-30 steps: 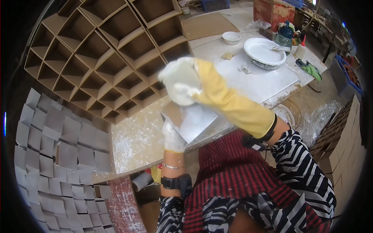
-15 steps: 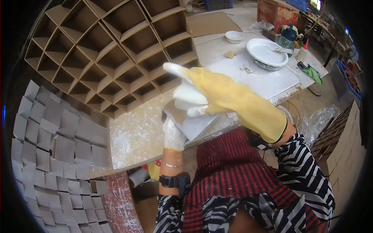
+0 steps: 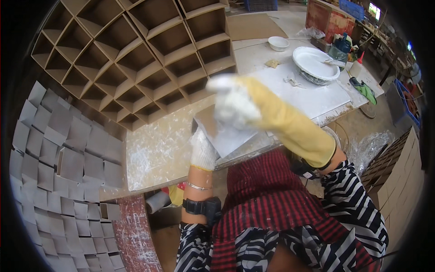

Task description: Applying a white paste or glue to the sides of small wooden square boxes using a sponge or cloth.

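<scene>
My left hand (image 3: 203, 147), in a white knitted glove, grips a small box (image 3: 232, 142) by its left side at the front edge of the workbench. One of the box's faces is brown, another white and smooth. Over it is my right hand (image 3: 238, 102), in a long yellow rubber glove whose finger part is coated white. Motion smears its fingers, so I cannot tell whether anything is in them. This hand hides the upper part of the box.
A brown cardboard grid (image 3: 136, 59) of square compartments stands on the workbench (image 3: 156, 156). Grey boxes (image 3: 54, 181) are stacked at the left. Further right are a white basin (image 3: 316, 62) with a brush across its rim, a small white bowl (image 3: 278, 43) and a green-and-black glove (image 3: 363, 87).
My right hand has shifted slightly right, and its fingers look more bunched over the box. My left hand keeps its hold. The view has shifted a little.
</scene>
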The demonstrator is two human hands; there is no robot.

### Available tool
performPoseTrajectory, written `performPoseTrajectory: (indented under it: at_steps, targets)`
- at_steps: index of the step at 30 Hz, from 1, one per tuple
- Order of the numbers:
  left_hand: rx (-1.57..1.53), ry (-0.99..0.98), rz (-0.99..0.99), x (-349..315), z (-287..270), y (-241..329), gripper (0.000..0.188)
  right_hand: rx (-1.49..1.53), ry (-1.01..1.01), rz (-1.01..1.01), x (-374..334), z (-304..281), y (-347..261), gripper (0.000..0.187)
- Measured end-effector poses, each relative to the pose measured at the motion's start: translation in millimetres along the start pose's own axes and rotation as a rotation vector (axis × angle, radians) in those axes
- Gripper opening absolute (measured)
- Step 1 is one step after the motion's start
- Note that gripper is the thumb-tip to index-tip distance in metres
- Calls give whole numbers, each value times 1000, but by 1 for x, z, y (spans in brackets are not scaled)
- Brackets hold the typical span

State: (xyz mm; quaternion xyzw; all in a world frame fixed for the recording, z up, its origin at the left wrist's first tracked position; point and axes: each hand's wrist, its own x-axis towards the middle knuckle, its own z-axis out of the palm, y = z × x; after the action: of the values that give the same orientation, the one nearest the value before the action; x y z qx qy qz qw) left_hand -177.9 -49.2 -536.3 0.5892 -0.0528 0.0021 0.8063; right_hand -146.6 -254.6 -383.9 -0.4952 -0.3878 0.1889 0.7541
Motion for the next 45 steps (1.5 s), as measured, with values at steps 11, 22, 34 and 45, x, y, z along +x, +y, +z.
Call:
performPoseTrajectory:
  at_steps: [11, 22, 34, 45]
  targets:
    - [726, -9, 352, -13, 9, -5, 35, -956, -53, 244, 68, -13, -24, 26]
    - [14, -257, 187, -19, -5, -19, 38, -1253, -183, -377, 60, -15, 2, 31]
    - [-588, -95, -54, -16, 7, 8, 39, -1293, -411, -727, 1, -26, 9, 49]
    - [-293, -146, 24, -14, -7, 1, 42, -1358, -592, -745, -11, 29, -10, 47]
